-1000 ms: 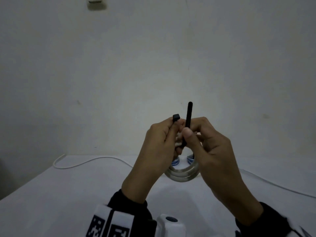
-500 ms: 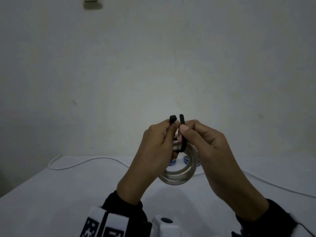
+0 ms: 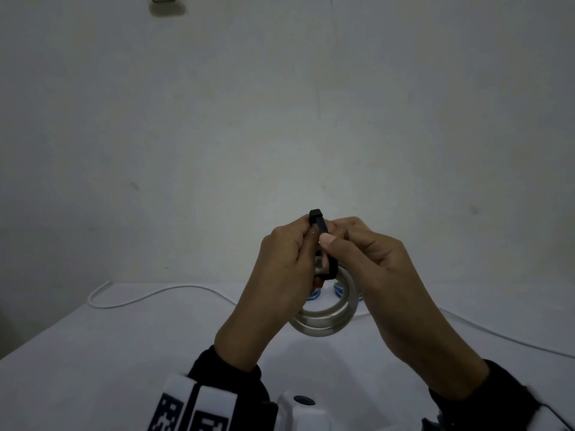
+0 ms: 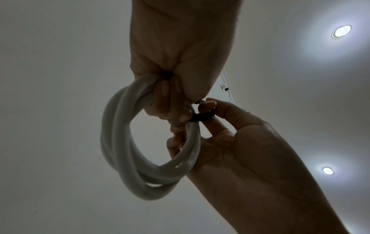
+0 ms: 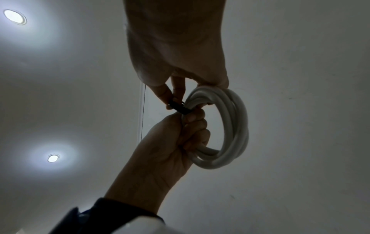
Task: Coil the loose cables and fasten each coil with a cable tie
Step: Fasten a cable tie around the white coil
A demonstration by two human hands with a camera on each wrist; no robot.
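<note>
Both hands are raised above the table. My left hand (image 3: pixel 306 241) grips a white cable coil (image 3: pixel 323 321) of several loops and holds the square head of a black cable tie (image 3: pixel 315 214) at its fingertips. The tie's strap loops round the coil's top. My right hand (image 3: pixel 326 241) pinches that strap between thumb and finger just under the head. In the left wrist view the left fingers curl round the coil (image 4: pixel 114 134), with the black tie (image 4: pixel 202 116) pinched beside them. The right wrist view shows the tie (image 5: pixel 178 107) against the coil (image 5: pixel 234 126).
A loose white cable (image 3: pixel 140 298) trails across the white table (image 3: pixel 93 368) from the far left, passes behind my hands and runs on to the right edge. Two small blue-and-white items (image 3: pixel 339 289) sit on the table behind the coil. A bare wall stands close behind.
The tie's free end stood tall above my right fingers a second ago. It now lies bent over by the tie's head, under my right thumb. The left hand's grip on the coil is unchanged.
</note>
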